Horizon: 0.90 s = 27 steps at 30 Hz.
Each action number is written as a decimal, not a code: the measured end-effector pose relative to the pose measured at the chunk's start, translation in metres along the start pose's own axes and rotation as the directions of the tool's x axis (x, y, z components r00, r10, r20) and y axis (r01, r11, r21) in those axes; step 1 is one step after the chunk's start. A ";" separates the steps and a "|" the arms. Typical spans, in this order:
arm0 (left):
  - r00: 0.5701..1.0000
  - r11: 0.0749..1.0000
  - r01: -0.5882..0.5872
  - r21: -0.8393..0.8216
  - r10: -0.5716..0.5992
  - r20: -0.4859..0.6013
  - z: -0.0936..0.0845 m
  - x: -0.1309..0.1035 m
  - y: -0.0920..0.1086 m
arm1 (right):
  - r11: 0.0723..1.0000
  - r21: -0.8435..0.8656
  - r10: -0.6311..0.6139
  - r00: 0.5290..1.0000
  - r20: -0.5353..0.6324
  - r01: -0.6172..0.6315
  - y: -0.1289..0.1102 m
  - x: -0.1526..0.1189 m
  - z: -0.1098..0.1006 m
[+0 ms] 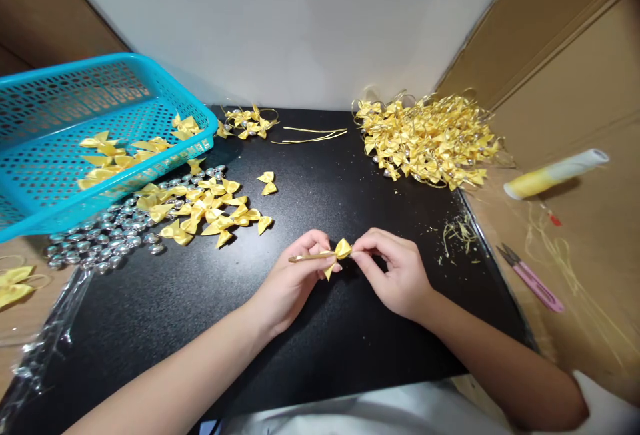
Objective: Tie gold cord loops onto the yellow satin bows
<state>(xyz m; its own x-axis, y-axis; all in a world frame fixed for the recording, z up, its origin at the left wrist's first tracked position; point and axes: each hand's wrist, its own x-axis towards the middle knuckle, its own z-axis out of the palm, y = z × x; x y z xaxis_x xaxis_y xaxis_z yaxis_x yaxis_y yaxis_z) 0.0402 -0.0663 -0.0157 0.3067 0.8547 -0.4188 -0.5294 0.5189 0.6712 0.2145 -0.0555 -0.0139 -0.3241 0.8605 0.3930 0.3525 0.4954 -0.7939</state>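
Observation:
Over the front middle of the black tabletop, a small yellow ribbon bow (343, 249) is held between my two hands. My left hand (295, 281) pinches it from the left, its thumb also lying along a thin gold-coloured stick-like piece (311, 257) that points left; whether this is a tool or folded cord I cannot tell. From the right, thumb and forefinger of my right hand (393, 271) close at the bow's right edge. Any cord end between those fingertips is hidden.
Loose yellow bows (210, 207) and silver beads (107, 238) lie left, beside a blue basket (173, 88) holding bows. A heap of corded bows (430, 141) sits back right. Gold cords (313, 136) lie at the back. Pink thread snips (533, 280) and a tube (556, 173) lie right.

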 end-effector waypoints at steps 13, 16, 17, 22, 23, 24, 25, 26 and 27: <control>1.000 1.000 0.009 -0.013 -0.009 -0.019 -0.002 0.000 0.000 | 0.991 -0.069 -0.117 0.993 0.009 0.118 0.002 0.004 -0.006; 1.000 1.000 0.007 -0.017 -0.007 -0.019 -0.002 0.001 -0.001 | 0.979 -0.092 -0.181 0.983 0.017 0.182 0.002 0.005 -0.007; 1.000 1.000 0.006 -0.018 -0.006 -0.019 -0.002 0.001 -0.001 | 0.974 -0.104 -0.202 0.979 0.020 0.203 0.002 0.005 -0.007; 1.000 1.000 0.009 -0.018 -0.009 -0.024 -0.002 0.001 -0.002 | 0.958 -0.149 -0.243 0.970 0.026 0.244 0.003 0.006 -0.007; 1.000 1.000 0.010 -0.017 -0.010 -0.028 -0.002 0.001 -0.002 | 0.958 -0.154 -0.243 0.970 0.024 0.244 0.003 0.006 -0.007; 0.999 1.000 0.010 -0.017 -0.010 -0.034 -0.002 0.001 -0.001 | 0.957 -0.155 -0.244 0.969 0.019 0.244 0.004 0.006 -0.006; 0.999 1.000 0.010 -0.017 -0.011 -0.041 -0.002 0.001 -0.001 | 0.957 -0.154 -0.246 0.969 0.014 0.245 0.004 0.005 -0.006; 0.999 1.000 0.010 -0.017 -0.011 -0.050 -0.001 0.001 -0.001 | 0.958 -0.150 -0.247 0.969 0.008 0.245 0.004 0.005 -0.005; 0.998 1.000 0.010 -0.017 -0.011 -0.062 -0.001 0.001 -0.001 | 0.961 -0.143 -0.240 0.971 -0.003 0.237 0.004 0.004 -0.004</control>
<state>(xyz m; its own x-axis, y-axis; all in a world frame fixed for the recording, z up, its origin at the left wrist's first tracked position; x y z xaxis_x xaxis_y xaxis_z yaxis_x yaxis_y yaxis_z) 0.0402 -0.0655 -0.0171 0.2629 0.8463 -0.4634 -0.5395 0.5271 0.6565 0.2180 -0.0496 -0.0137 -0.3962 0.7170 0.5735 0.3875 0.6969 -0.6035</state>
